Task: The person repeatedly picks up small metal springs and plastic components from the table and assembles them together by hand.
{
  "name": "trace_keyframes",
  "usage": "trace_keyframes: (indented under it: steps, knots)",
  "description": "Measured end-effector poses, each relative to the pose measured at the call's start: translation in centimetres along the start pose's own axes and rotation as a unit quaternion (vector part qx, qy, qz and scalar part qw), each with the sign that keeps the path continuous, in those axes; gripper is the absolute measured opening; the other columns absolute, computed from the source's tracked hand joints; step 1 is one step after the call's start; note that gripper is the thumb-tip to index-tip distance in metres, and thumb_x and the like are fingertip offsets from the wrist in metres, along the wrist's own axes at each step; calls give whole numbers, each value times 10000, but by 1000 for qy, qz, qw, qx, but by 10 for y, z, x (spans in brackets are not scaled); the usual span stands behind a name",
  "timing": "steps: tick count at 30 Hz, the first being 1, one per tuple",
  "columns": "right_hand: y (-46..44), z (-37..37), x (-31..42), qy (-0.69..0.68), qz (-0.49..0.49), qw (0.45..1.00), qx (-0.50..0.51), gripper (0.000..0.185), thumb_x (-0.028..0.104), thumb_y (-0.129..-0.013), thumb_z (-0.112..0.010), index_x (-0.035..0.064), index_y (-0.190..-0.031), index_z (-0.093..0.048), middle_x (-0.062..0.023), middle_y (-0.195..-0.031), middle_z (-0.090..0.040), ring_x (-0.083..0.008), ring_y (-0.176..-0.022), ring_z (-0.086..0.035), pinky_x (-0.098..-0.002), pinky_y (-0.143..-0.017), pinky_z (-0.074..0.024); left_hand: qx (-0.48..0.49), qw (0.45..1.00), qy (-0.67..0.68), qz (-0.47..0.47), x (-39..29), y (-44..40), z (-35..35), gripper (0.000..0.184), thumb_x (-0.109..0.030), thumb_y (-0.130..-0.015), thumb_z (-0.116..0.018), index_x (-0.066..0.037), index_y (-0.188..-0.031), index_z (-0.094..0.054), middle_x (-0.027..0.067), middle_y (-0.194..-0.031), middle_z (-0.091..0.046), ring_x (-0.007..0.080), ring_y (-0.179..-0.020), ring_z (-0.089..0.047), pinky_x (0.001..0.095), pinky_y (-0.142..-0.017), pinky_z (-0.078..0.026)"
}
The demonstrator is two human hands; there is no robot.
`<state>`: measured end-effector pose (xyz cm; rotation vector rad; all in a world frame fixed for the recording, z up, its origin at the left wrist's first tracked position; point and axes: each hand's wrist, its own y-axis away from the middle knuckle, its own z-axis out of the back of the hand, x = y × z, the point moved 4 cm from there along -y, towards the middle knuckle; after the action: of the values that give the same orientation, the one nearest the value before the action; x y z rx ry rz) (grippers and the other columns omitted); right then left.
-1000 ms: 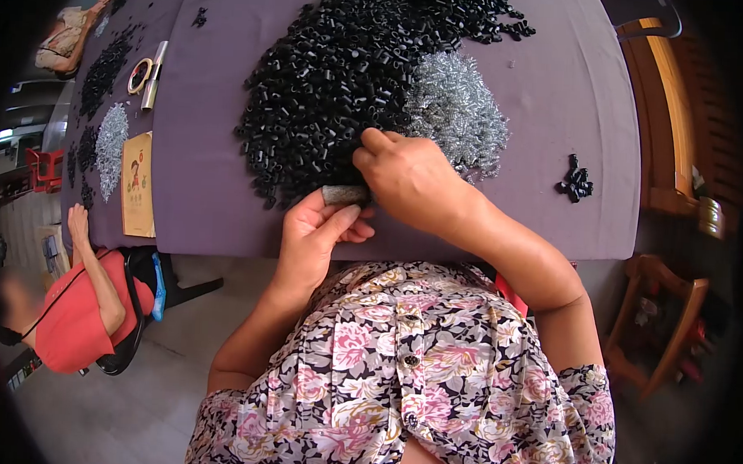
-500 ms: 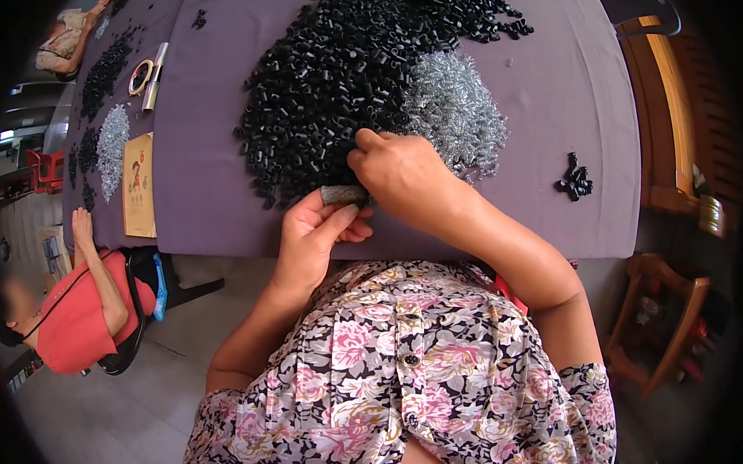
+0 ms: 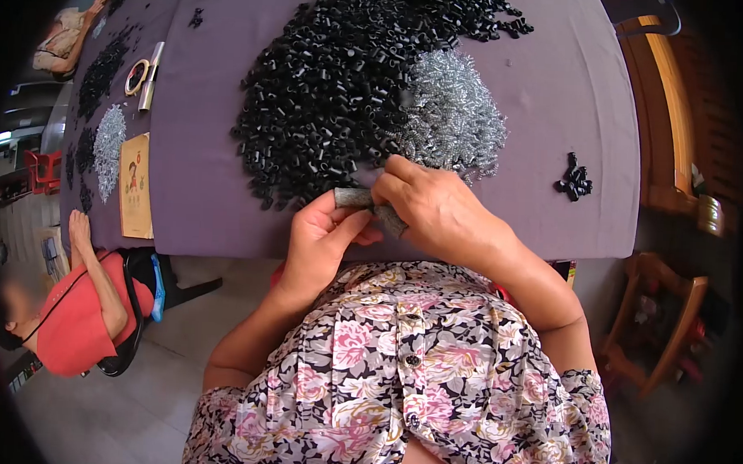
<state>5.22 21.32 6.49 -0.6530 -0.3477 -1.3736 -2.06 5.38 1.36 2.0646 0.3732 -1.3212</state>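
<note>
At the near edge of the heap of small black tubes (image 3: 319,105), my left hand (image 3: 326,238) is closed, with grey tape or cloth (image 3: 353,198) wrapped round a finger. My right hand (image 3: 431,205) is closed close beside it, its fingertips meeting those of my left hand. Grey material also shows below the right fingers. Whatever lies between the fingertips is hidden or too small to name. Beyond my right hand, a pile of small clear, silvery pieces (image 3: 455,111) touches the black heap.
A few black pieces (image 3: 574,178) lie at the right. At the left are a booklet (image 3: 136,187), a tape roll (image 3: 136,77), a silvery tube (image 3: 151,77) and more piles. A person in red (image 3: 86,311) sits there. A wooden chair (image 3: 658,323) stands right.
My right hand has moved from the black heap towards me and slightly right. My left hand has shifted a little right. The seated person's arm has moved slightly.
</note>
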Motion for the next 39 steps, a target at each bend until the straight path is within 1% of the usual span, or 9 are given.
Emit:
trace_keyframes:
  steps: [8,11,14,17,25,29,34,37,39]
  knots:
    - [11,7,10,48,14,999,16,166,115,-824,-679,8,-926,-604,-123,-884,-582,-286,-806,-679,-372,-653,-567,17,999,-36,24,-2,0,-11,188,-46,-1015,-609,12,-1191,-641,71,-1026,-737,120,-872,-705,254,-781,-572]
    - [19,6,0,-83,-61,994,34,175,52,-795,-690,11,-941,-604,-148,-881,-613,-330,-837,-686,-414,-681,-558,29,998,-28,54,-6,0,-13,172,-43,-1016,-599,17,-1171,-639,85,-984,-743,138,-835,-716,269,-765,-579]
    - [30,5,-1,-186,-92,978,-29,212,-28,-754,-690,4,-954,-625,-165,-888,-644,-373,-861,-682,-437,-718,-546,43,997,-33,52,-6,3,-19,175,-45,-1017,-601,14,-1178,-635,87,-990,-744,137,-839,-718,258,-762,-573]
    - [37,3,-6,-267,-147,952,-35,283,-74,-721,-690,-1,-993,-670,-168,-924,-670,-388,-873,-681,-427,-743,-544,63,996,-36,50,-3,4,-22,172,-50,-1017,-609,10,-1177,-632,85,-1014,-742,127,-858,-714,243,-756,-562]
    - [44,0,-8,-276,-151,948,-42,376,-105,-705,-673,-7,-1068,-692,-182,-969,-684,-385,-899,-689,-395,-767,-552,49,994,-69,76,-3,5,-28,195,-1,-997,-619,30,-1190,-626,79,-1037,-736,130,-908,-709,259,-793,-572]
    - [41,1,-3,-266,-150,952,-35,407,-104,-708,-673,-7,-1103,-678,-187,-989,-697,-377,-913,-698,-378,-787,-560,50,994,-83,48,5,7,-27,223,16,-986,-623,41,-1208,-626,75,-1034,-737,123,-922,-704,263,-818,-572]
    - [42,-3,-5,-330,-194,924,16,373,-101,-739,-691,-6,-1099,-669,-158,-935,-713,-293,-884,-713,-367,-781,-556,95,954,-284,-7,-3,11,-16,193,14,-968,-644,42,-1157,-671,67,-973,-745,111,-906,-701,253,-803,-558]
    - [40,-6,-8,-368,-233,899,42,343,-107,-757,-696,-9,-1084,-668,-128,-906,-713,-219,-855,-700,-345,-768,-548,92,964,-249,18,-8,13,-17,157,17,-957,-652,39,-1107,-691,52,-926,-744,103,-875,-701,251,-789,-555]
    - [38,-8,-11,-389,-248,885,61,329,-111,-763,-695,-11,-1076,-668,-114,-896,-711,-187,-838,-686,-329,-763,-544,109,958,-265,-27,-11,14,-17,124,3,-951,-669,38,-1065,-698,55,-906,-735,99,-833,-695,254,-738,-547]
